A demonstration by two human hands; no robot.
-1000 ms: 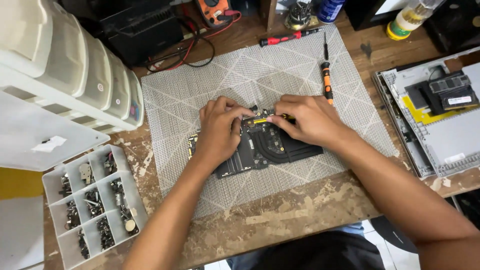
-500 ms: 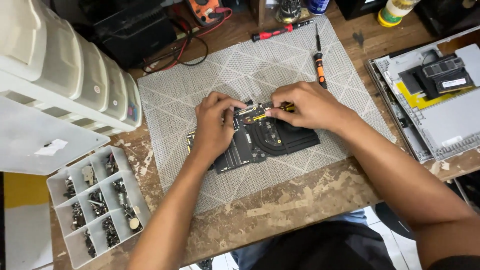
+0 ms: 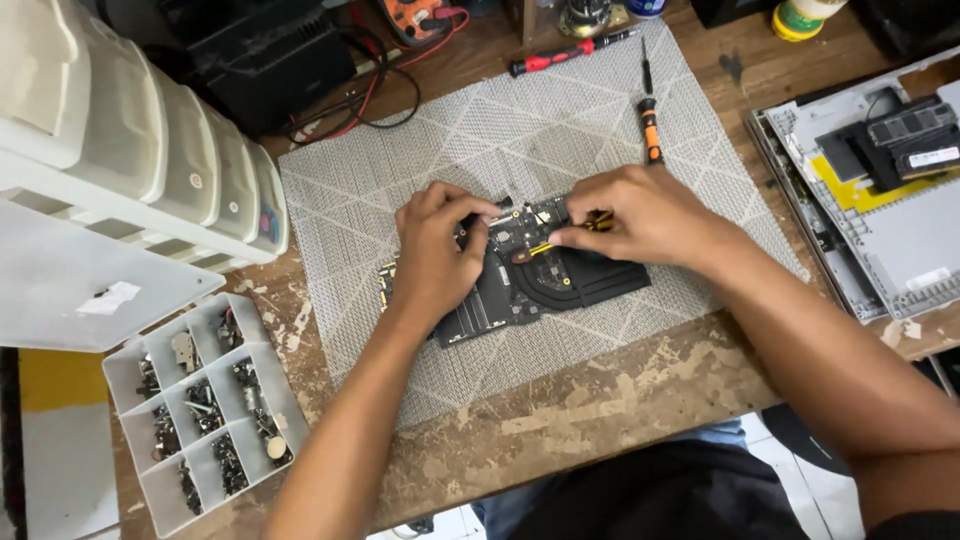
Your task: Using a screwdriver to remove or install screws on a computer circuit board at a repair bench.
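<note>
Left hand [image 3: 437,250] presses down the black rectangular circuit board [image 3: 520,285]; right hand [image 3: 640,215] pinches a small yellow-handled tool [image 3: 598,222]. Recommended: keep board flat, tool upright.

head camera looks steeply down, close over the workbench [image 3: 600,400]; single view

left hand [image 3: 437,250] pressed on board [image 3: 520,275] | right hand [image 3: 640,215] pinched yellow tool [image 3: 598,221] | grey mat [image 3: 500,140] beneath
</note>
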